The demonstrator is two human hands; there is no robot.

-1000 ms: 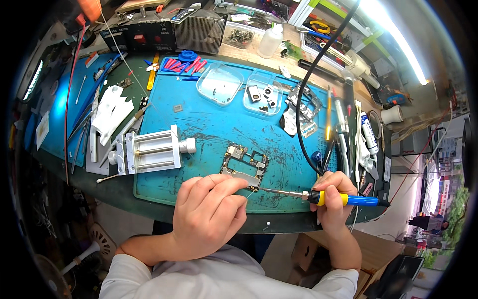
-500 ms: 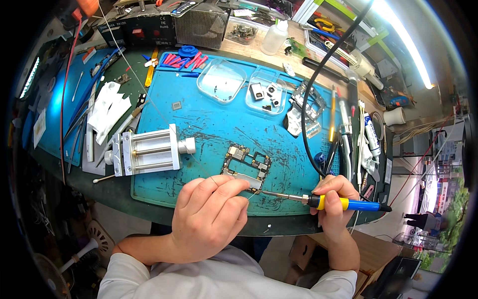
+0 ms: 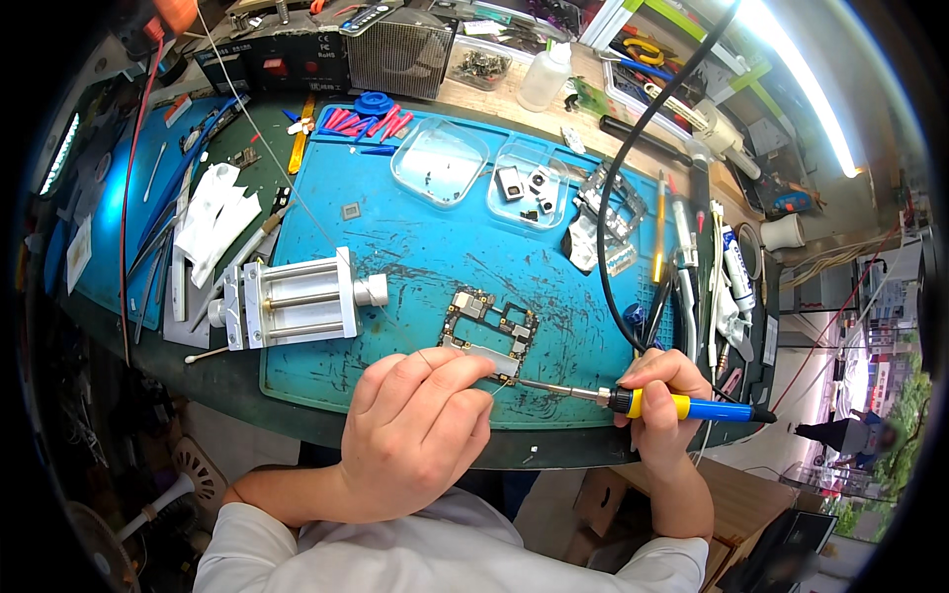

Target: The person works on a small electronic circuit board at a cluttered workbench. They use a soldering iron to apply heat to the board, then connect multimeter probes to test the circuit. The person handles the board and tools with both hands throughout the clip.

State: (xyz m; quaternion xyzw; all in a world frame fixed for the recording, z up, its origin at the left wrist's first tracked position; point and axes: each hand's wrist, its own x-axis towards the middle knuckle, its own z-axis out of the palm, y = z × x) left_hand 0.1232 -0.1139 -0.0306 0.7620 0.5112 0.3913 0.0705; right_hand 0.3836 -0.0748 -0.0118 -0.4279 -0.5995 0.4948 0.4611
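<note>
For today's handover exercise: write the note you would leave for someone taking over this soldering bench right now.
Left hand: fingers pinched at the near edge of the circuit board on the blue mat, apparently feeding thin solder wire.
Right hand: grips the soldering iron, tip at the board's near right corner.
Metal clamp jig sits empty to the left.
Done: board laid out.
Left: finishing the joint; its state is too small to judge.

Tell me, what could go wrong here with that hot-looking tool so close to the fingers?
1. The soldering iron in the right hand has its tip right beside the left hand fingertips at the circuit board; a slip might burn them.
2. The black cable loops across the blue mat; a tug could jerk the iron.
3. The board seems steadied only by fingers, so it may shift.
</note>
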